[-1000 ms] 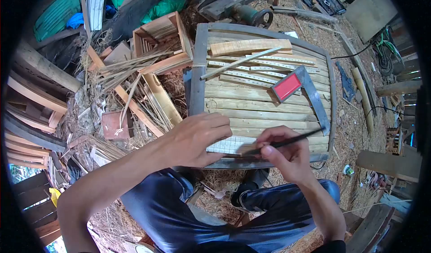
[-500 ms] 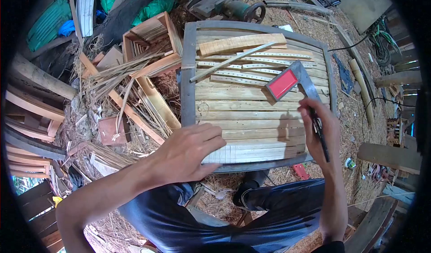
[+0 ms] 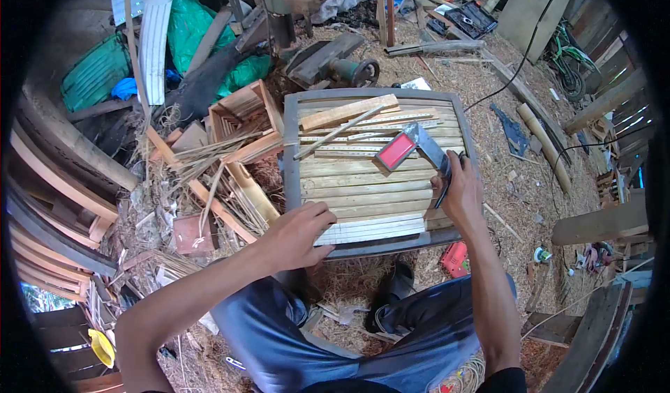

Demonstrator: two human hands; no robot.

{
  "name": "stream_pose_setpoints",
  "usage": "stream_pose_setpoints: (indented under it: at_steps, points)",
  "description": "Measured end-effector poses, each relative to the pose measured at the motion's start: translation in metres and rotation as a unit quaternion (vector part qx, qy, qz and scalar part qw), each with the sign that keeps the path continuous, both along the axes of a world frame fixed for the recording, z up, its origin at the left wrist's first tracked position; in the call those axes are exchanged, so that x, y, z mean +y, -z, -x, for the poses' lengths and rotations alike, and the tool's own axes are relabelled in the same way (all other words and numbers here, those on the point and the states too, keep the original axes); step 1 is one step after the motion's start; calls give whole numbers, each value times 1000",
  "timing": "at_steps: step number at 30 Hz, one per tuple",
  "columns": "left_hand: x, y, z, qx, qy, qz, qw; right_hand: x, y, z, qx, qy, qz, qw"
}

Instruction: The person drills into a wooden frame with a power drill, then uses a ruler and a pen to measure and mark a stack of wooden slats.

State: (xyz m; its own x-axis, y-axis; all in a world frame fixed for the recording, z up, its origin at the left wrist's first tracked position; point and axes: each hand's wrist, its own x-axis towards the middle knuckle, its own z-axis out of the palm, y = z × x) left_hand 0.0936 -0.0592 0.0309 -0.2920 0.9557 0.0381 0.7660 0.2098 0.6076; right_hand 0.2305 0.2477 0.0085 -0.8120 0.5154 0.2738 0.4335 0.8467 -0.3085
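Note:
My left hand [image 3: 300, 234] lies at the left end of several pale strips [image 3: 370, 231] with thin marked lines, its thumb on the near side and fingers across the far side. They rest side by side along the front of a slatted wooden panel [image 3: 363, 184] in a grey frame. A slim black pen [image 3: 441, 196] is held in my right hand [image 3: 463, 192], over the panel's right part. Right at those fingertips is the metal blade of a try square [image 3: 396, 152] with a red-inset stock. Beyond it lie dotted wooden strips [image 3: 377, 136].
A thicker piece of wood [image 3: 349, 112] and a thin stick [image 3: 338, 132] lie at the panel's far side. Wooden box frames [image 3: 244, 117] and split offcuts stand to the left. A red tool [image 3: 455, 259] sits on the shavings-covered ground by my right knee. A vise [image 3: 352, 72] stands beyond.
The view has tilted up, showing more of the far ground. My right hand has come in against the try square's blade with the pen. My left hand stays on the strips.

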Motion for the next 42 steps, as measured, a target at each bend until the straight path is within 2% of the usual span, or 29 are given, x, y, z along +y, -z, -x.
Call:
stream_pose_setpoints:
  at_steps: [5,7,9,10,11,14,16,17,19,20,22,23,25,26,27,29,30,35,37,39,42]
  points:
    - [0,-2,-6,38,1,-8,999,19,4,-5,-12,-11,24,1000]
    - [-1,-1,-6,47,7,-22,999,12,-14,-3,-2,-24,10,1000]
    - [-3,1,-7,51,-1,-25,998,3,-38,-7,-3,2,50,999]
    - [-4,1,-9,53,-7,-27,998,1,-38,-11,45,0,15,999]
    - [-6,1,-11,53,-5,-28,998,-4,-44,-15,45,2,14,999]
    - [-12,-12,-16,80,-17,-50,995,-35,-77,-29,114,57,132,983]
    - [-14,-33,-17,105,-98,-78,987,-64,-74,-43,134,46,171,975]
    - [-13,-40,-14,105,-93,-75,987,-80,-73,-50,155,34,206,965]
    - [-10,-53,-4,-95,-261,-151,949,-118,-80,-56,148,23,235,960]
    - [-4,-63,1,-96,-259,-149,950,-134,-75,-56,144,22,283,948]
    - [6,-77,9,172,-197,-183,948,-166,-60,-58,145,13,337,930]
    - [10,-75,10,172,-196,-181,948,-182,-53,-59,153,9,342,927]
    - [20,-72,10,25,-180,-27,983,-207,-49,-59,167,4,375,912]
    - [23,-78,14,-27,-171,95,980,-216,-48,-58,158,-7,371,915]
    - [24,-73,22,-26,-168,96,981,-221,-46,-57,150,-18,366,918]
    - [21,-51,44,-165,-90,155,970,-233,-40,-56,142,-16,386,911]
    - [23,-46,50,-254,-100,154,950,-235,-37,-56,132,-21,403,906]
    - [25,-27,54,-297,-92,112,944,-227,-35,-63,149,-68,385,908]
    - [30,-25,50,-248,-101,103,958,-223,-31,-67,104,-63,378,918]
    - [34,-23,46,-278,-124,125,944,-221,-24,-68,85,-66,382,918]
    - [36,-15,44,-258,-120,117,951,-219,-22,-68,75,-71,355,929]
